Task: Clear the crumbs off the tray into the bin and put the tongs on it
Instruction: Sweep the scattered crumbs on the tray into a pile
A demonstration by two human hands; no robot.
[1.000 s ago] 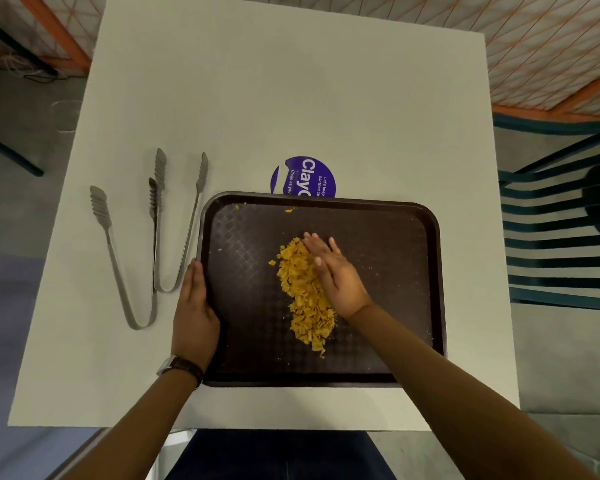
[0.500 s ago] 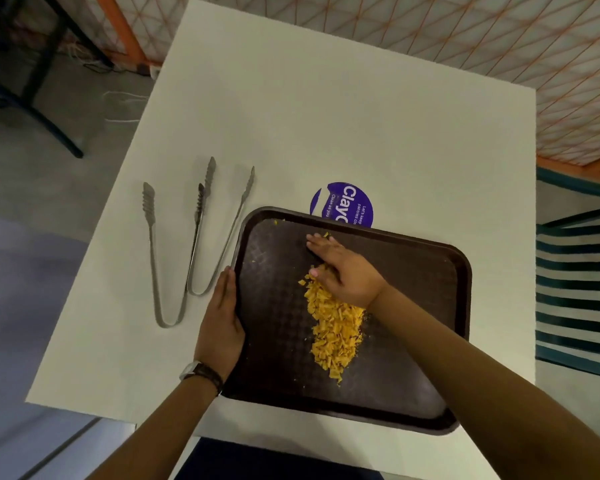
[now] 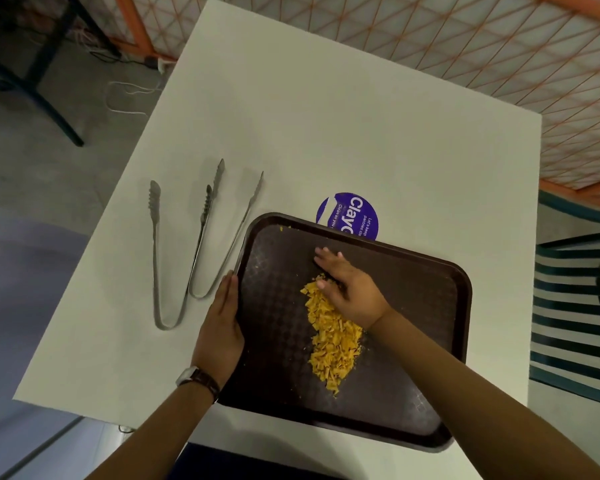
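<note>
Nearest, the dark brown tray point(image 3: 413, 358) overhangs the near edge of the white table point(image 3: 326, 133), its near right corner off the surface. The left hand point(image 3: 222, 327) lies flat along the tray's left rim, fingers straight and pressed together, steadying it and grasping nothing. The right hand point(image 3: 347, 289) rests palm down on the tray floor, fingers extended and close together, its edge against the far end of the crumbs point(image 3: 331, 337). These are yellow-orange flakes, dry and broken, drawn into one long heap running down the middle of the tray toward its near rim; a few stray bits lie by the far left corner. To do the gathering well, I judge the sweeping hand should keep its edge low on the textured floor and collect those strays too, while the other hand keeps the tray from sliding. No bin is in view. Two pairs of metal tongs point(image 3: 201, 251) lie side by side on the table just beyond the tray's left rim, tips pointing away. A round purple sticker point(image 3: 347, 213) sits at the tray's far rim, partly covered
</note>
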